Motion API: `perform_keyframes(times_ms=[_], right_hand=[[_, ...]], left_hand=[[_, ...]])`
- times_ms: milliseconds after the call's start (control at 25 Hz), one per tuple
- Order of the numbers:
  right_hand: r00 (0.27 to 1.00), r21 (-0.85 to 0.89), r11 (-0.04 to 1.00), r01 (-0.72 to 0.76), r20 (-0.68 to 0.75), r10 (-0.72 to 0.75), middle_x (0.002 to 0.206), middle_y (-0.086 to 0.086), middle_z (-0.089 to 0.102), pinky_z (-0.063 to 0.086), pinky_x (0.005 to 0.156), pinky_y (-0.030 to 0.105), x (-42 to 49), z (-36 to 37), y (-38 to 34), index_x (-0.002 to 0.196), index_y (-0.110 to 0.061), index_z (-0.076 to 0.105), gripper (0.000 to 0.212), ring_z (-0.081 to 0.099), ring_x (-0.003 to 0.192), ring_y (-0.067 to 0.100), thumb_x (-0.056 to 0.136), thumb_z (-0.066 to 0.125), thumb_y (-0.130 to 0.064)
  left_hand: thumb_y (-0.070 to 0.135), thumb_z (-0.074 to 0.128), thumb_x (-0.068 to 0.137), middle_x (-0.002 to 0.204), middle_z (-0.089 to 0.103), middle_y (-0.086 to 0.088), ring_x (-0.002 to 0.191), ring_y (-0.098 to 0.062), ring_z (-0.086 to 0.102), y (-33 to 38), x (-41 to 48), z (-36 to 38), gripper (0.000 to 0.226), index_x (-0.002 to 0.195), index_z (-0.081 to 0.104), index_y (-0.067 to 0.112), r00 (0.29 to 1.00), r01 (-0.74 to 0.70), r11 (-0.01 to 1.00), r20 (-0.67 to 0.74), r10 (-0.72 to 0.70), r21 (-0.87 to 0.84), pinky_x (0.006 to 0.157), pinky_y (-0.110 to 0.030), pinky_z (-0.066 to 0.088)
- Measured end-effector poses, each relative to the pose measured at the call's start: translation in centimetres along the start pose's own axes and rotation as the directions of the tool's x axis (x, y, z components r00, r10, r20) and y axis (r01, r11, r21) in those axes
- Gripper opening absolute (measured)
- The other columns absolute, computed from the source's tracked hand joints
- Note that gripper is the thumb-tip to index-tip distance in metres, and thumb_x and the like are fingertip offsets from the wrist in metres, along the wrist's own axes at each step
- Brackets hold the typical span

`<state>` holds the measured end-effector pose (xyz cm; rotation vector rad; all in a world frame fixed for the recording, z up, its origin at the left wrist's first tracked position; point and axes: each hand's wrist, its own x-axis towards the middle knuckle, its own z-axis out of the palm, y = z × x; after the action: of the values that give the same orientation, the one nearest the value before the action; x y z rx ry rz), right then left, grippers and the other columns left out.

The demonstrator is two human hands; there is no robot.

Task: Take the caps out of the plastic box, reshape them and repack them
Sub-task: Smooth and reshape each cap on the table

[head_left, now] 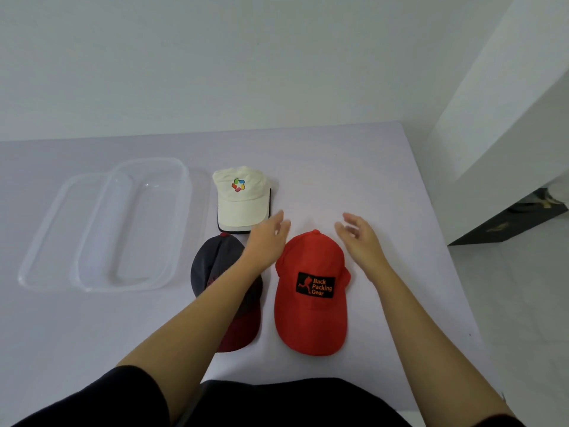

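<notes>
The left hand (pixel 268 238) and right hand (pixel 358 238), fingers spread and empty, flank the red cap (pixel 311 318), judged light and soft-crowned; grip its probably stiffer brim.

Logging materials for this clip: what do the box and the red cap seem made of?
The plastic box: clear, glossy plastic; the table shows through it. The red cap: probably matte woven fabric, with soft creases and a black patch.

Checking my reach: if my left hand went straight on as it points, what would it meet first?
Likely nothing: the left hand points just past the white cap, over bare table; depth is unclear.
</notes>
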<state>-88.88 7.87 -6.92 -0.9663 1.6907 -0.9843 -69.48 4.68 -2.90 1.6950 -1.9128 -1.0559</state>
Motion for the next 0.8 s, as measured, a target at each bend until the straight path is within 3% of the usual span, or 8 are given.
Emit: perform_keyframes(times_ms=[40,120,240,320,400,560,680,800], right_hand=[[0.997,-0.002,0.999,0.036,-0.073,-0.036,0.131,-0.008,0.048,0.038,0.093,0.023,-0.1,0.1,-1.0,0.130,-0.022,0.049,0.042,0.048,0.115,0.006,0.090,0.056,-0.035],[0.977,-0.009,0.990,0.142,-0.157,-0.141,0.128,-0.010,0.049,0.035,0.092,0.016,-1.5,1.2,-3.2,0.126,-0.023,0.052,0.036,0.048,0.114,0.003,0.091,0.055,-0.032],[0.965,-0.044,0.967,0.252,-0.059,-0.254,0.117,-0.008,0.060,0.043,0.087,0.009,-4.9,5.7,-5.7,0.118,-0.020,0.059,0.026,0.055,0.105,0.002,0.093,0.054,-0.022],[0.953,-0.084,0.966,0.245,0.201,-0.225,0.119,-0.005,0.060,0.044,0.098,0.021,-6.9,9.8,-6.0,0.122,-0.016,0.057,0.031,0.056,0.108,0.004,0.092,0.055,-0.019],[0.894,-0.194,0.963,0.189,0.439,-0.087,0.127,-0.005,0.052,0.039,0.101,0.023,-7.8,13.8,-5.7,0.133,-0.011,0.044,0.049,0.048,0.117,0.006,0.089,0.061,-0.022],[0.879,-0.262,0.964,-0.051,0.447,0.168,0.129,-0.001,0.053,0.041,0.103,0.034,-6.1,17.3,-2.9,0.135,-0.008,0.038,0.083,0.052,0.118,0.016,0.068,0.081,-0.033],[0.863,-0.136,0.979,-0.149,0.466,0.196,0.114,0.004,0.068,0.048,0.098,0.045,-5.2,17.4,-1.5,0.121,-0.012,0.057,0.069,0.064,0.105,0.021,0.060,0.084,-0.029],[0.845,-0.007,0.977,-0.214,0.500,0.188,0.118,0.004,0.066,0.047,0.099,0.041,-5.6,17.4,-1.7,0.128,-0.012,0.052,0.061,0.063,0.108,0.020,0.073,0.077,-0.015]], left_hand=[[0.020,0.036,0.099,0.073,0.053,0.001,0.072,-0.017,0.045,0.3,-0.2,-1.8,0.025,0.083,0.054,0.013,0.997,0.005,0.999,-0.081,-0.007,-0.035,0.072,-0.026,0.037],[0.018,0.038,0.099,0.084,0.052,0.009,0.082,-0.011,0.044,-0.3,-1.0,-5.9,0.025,0.100,0.063,0.019,0.973,0.014,0.997,-0.230,-0.031,-0.078,0.068,-0.013,0.032],[0.021,0.039,0.098,0.087,0.061,0.004,0.080,-0.008,0.051,-4.6,-3.2,-10.1,0.022,0.102,0.060,0.026,0.951,0.077,0.997,-0.299,-0.078,-0.013,0.079,-0.024,0.033],[0.030,0.045,0.096,0.122,0.061,-0.012,0.110,-0.022,0.056,-8.7,-4.2,-10.6,0.033,0.122,0.053,0.012,0.949,0.243,0.969,-0.219,-0.229,0.041,0.094,-0.035,0.039],[0.045,0.052,0.091,0.149,0.037,-0.011,0.135,-0.027,0.038,-12.2,-5.0,-10.2,0.067,0.143,0.030,0.009,0.916,0.400,0.916,-0.013,-0.401,-0.011,0.109,-0.041,0.034],[0.045,0.064,0.083,0.132,0.056,-0.010,0.113,-0.023,0.058,-15.0,-5.3,-9.2,0.054,0.124,0.049,0.012,0.867,0.480,0.791,0.341,-0.363,-0.379,0.101,-0.044,0.047],[0.045,0.066,0.082,0.116,0.066,-0.010,0.103,-0.022,0.064,-14.8,-5.3,-9.6,0.051,0.119,0.053,0.013,0.861,0.457,0.787,0.429,-0.274,-0.415,0.090,-0.040,0.051],[0.039,0.064,0.086,0.110,0.067,-0.010,0.097,-0.024,0.065,-14.3,-5.3,-10.4,0.039,0.114,0.053,0.015,0.864,0.438,0.788,0.445,-0.235,-0.432,0.080,-0.039,0.051]])
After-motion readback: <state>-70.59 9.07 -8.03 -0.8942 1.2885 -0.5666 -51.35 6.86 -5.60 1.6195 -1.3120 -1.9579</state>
